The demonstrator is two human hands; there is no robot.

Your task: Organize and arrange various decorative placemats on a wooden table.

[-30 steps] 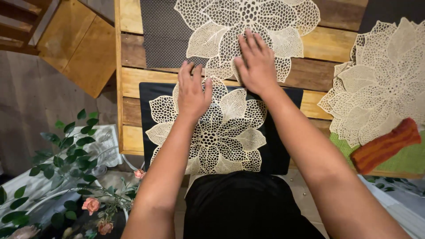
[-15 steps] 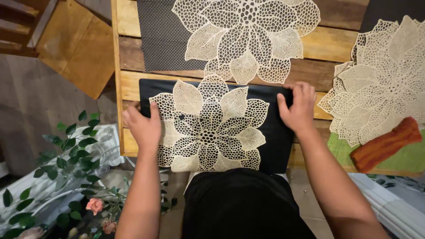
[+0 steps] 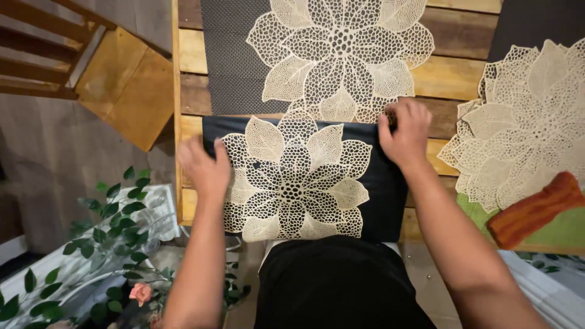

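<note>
At the left, beyond the tabletop's left edge, a wooden chair [image 3: 122,91] and leafy artificial greenery with a pink rose [image 3: 141,292] are seen. The left hand [image 3: 206,167], blurred, is laid with fingers spread on the left end of a black placemat [image 3: 384,201] that lies at the near edge of the slatted wooden table [image 3: 454,76]; whether anything is pinched cannot be told. On the black mat a cream cut-out flower placemat [image 3: 295,180] is centred. The right hand [image 3: 405,134] is curled over the black mat's far right corner, seemingly gripping its edge. Both mats are judged light, thin and floppy; the lacy one looks liable to snag or slide, so the pair is best taken by the black mat's two ends. A second flower mat [image 3: 341,55] lies further back on a dark dotted mat [image 3: 228,61], a third [image 3: 530,122] at the right edge, near an orange ribbed cloth [image 3: 536,210] on a green mat [image 3: 560,231].
</note>
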